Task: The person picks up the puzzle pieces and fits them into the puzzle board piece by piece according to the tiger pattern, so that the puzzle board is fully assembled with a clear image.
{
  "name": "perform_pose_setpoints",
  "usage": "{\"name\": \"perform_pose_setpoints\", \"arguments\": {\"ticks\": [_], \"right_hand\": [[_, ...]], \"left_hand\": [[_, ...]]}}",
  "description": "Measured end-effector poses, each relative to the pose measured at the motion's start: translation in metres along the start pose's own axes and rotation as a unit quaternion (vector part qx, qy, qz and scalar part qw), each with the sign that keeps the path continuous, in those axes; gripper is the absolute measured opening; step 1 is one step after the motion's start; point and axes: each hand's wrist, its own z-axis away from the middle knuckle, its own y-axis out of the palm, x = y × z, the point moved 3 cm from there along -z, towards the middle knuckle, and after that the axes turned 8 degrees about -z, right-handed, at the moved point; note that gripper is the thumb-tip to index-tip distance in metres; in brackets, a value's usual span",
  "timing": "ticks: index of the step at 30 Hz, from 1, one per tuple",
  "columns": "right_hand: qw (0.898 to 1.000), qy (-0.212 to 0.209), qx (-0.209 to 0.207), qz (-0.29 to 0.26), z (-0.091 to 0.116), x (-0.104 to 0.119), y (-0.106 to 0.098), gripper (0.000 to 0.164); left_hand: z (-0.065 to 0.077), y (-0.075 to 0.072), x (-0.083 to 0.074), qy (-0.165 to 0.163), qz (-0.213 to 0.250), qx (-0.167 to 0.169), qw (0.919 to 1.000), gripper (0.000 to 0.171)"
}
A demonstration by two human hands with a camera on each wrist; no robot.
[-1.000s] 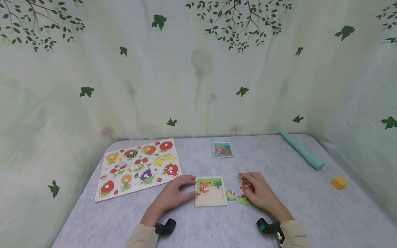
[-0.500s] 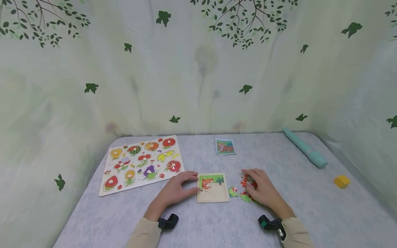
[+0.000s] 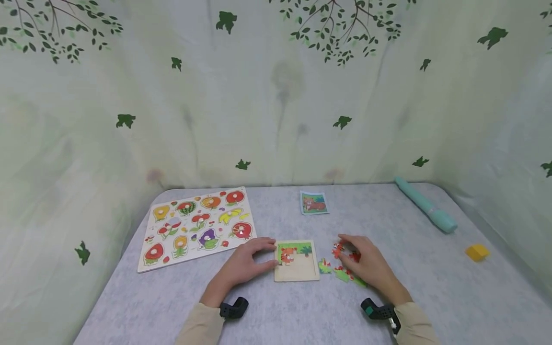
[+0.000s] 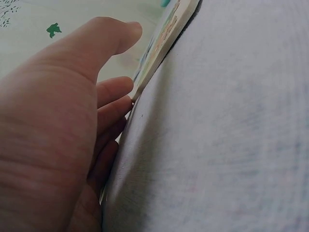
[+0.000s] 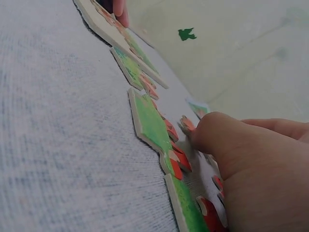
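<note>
Near the middle of the table lies a small wooden puzzle board point(image 3: 297, 273), its upper part filled with pieces showing an orange animal and greenery. My left hand point(image 3: 243, 262) rests at the board's left edge, fingers and thumb spread along it. To the right of the board, my right hand point(image 3: 366, 261) pinches a red-orange puzzle piece point(image 3: 337, 250) between thumb and fingers; in the right wrist view this puzzle piece point(image 5: 187, 124) shows at the thumb tip. Beneath and beside that hand lie several loose green and red pieces point(image 5: 149, 121), partly hidden by it.
A large fruit puzzle board point(image 3: 194, 230) lies at the left. A small picture card point(image 3: 314, 203) of an animal is at the back. A teal rolled item point(image 3: 424, 205) and a yellow block point(image 3: 477, 252) lie at the right. A leaf-print curtain point(image 3: 276, 96) hangs behind the table.
My right hand has lifted slightly and drawn a red-orange piece apart from the loose ones. The left hand stays at the board's edge. The head view has shifted a little.
</note>
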Motion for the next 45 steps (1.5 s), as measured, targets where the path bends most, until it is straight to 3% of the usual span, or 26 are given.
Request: {"name": "perform_pose_setpoints", "arguments": {"ticks": [6,32,45], "right_hand": [[1.000,0.003,0.002,-0.005,-0.001,0.001,0.001,0.053],[0.997,-0.056,-0.041,-0.042,-0.005,0.009,-0.002,0.048],[0.993,-0.091,-0.033,-0.064,-0.019,0.025,0.003,0.045]], "left_hand": [[0.001,0.000,0.000,-0.005,-0.002,0.002,1.0000,0.045],[0.000,-0.001,-0.002,-0.001,0.001,-0.008,1.0000,0.048],[0.000,0.005,-0.003,0.007,-0.068,-0.001,0.9977,0.066]]}}
